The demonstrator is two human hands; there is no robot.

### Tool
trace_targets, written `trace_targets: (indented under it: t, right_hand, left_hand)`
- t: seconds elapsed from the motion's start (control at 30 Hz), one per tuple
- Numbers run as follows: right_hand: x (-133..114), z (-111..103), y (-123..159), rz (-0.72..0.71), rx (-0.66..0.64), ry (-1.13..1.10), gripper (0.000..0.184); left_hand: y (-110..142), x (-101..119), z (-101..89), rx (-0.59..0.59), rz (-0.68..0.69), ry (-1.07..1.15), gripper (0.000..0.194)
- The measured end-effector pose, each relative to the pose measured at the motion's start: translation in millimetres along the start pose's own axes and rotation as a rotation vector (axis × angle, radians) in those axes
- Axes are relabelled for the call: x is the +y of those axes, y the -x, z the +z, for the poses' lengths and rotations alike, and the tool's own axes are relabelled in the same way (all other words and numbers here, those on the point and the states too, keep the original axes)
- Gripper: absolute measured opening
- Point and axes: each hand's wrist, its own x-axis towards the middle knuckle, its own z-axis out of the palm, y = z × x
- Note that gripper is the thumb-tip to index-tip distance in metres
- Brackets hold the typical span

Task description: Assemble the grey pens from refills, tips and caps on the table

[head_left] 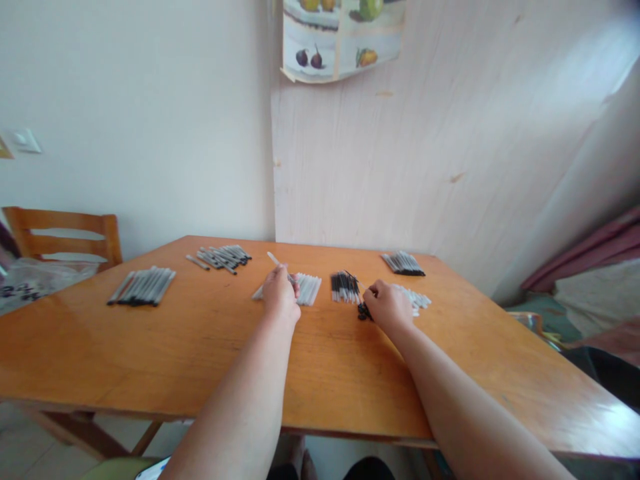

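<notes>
My left hand [280, 293] is closed around a thin white pen tube [273, 258] that sticks up and to the left, just over a pile of white tubes [309, 288]. My right hand [387, 305] is pinched shut over a small heap of black pen caps [363, 311], beside a bundle of black-tipped refills [345, 287]. More white tubes [417, 298] lie just beyond the right hand. What the right fingers grip is too small to name.
The orange wooden table [150, 353] also carries a row of finished pens [143, 287] at the left, another group [223, 257] behind it, and a dark bundle [403, 263] at the far right. A wooden chair [60, 233] stands at the left. Walls close the far side.
</notes>
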Motion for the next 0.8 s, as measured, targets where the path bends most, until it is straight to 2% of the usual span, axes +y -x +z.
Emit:
trace_targets:
  t: [0.27,0.53,0.8]
  right_hand:
    - [-15,1,3,-0.050,-0.058,0.170,0.032]
    - [-16,5,5,-0.124,-0.070,0.180,0.032]
    - [-14,10,4,-0.179,-0.078,0.174,0.032]
  left_hand:
    - [2,-2,3.0,-0.011,0.015,-0.036,0.018]
    - [4,-5,4.0,-0.096,0.007,-0.070,0.011]
    - [9,-7,6.6,-0.110,-0.001,-0.096,0.021]
